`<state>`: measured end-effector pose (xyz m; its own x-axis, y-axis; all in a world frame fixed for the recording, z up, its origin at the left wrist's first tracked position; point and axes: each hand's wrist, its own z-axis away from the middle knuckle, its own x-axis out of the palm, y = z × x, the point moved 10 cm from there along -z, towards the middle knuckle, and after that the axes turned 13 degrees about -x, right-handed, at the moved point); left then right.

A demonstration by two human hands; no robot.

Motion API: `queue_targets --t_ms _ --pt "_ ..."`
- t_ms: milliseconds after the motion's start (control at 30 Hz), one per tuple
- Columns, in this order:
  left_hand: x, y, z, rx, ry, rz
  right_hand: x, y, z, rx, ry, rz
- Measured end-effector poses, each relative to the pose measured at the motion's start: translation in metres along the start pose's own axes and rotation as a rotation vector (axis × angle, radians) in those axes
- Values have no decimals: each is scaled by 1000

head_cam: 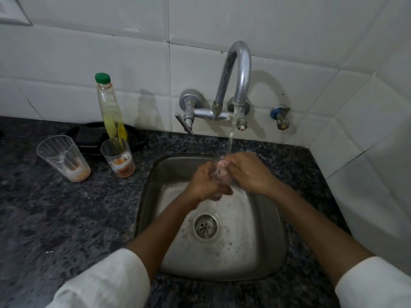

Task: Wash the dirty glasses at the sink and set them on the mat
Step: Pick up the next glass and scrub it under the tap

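Head: both hands (231,174) grip glass (219,168) mid-sink (266,252).

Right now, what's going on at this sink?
A person is rinsing a clear glass under the running tap, over the steel sink. The left hand grips the glass from below while the right hand works at it, fingers apparently inside. Two more glasses with orange-white residue wait on the dark counter to the left: a taller one and a shorter one, in front of a green-capped bottle. No washed glass is set down anywhere in view.
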<state>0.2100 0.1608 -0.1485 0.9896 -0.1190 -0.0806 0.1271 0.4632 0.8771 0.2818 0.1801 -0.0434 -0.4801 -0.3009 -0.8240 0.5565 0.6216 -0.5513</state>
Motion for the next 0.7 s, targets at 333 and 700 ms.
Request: queue_targets --t_ms 333,700 --pt "17 2 16 -31 -423 193 2 -11 5 -114 27 -55" --pt "21 -9 15 -118 -400 270 1 -11 8 -75 -4 51"
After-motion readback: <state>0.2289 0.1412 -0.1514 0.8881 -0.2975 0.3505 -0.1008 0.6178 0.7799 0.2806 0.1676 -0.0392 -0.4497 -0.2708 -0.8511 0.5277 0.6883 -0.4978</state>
